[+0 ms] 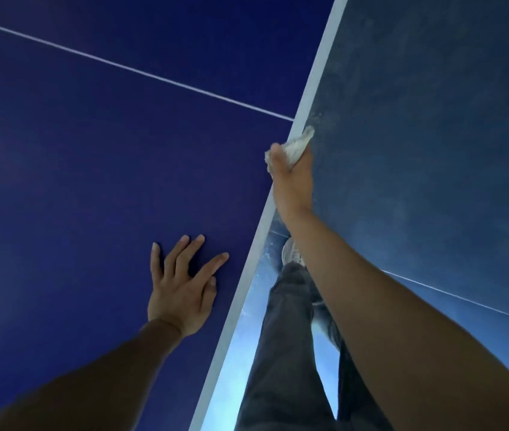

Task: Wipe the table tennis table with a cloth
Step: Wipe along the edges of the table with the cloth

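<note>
White cloth (300, 143) gripped in right hand (292, 178) at table edge (317, 80); left hand (181, 290) flat on blue top (91, 157)

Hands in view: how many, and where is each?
2. The left hand lies flat with spread fingers on the blue table, near its white edge. The right hand holds the cloth at that edge, farther along.

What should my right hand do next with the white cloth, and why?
Probably slide the crumpled white cloth onward along the white edge band of the dark blue table tennis table, past the thin white line: the right hand grips it on that edge just short of the line, the left hand resting flat on the top.
</note>
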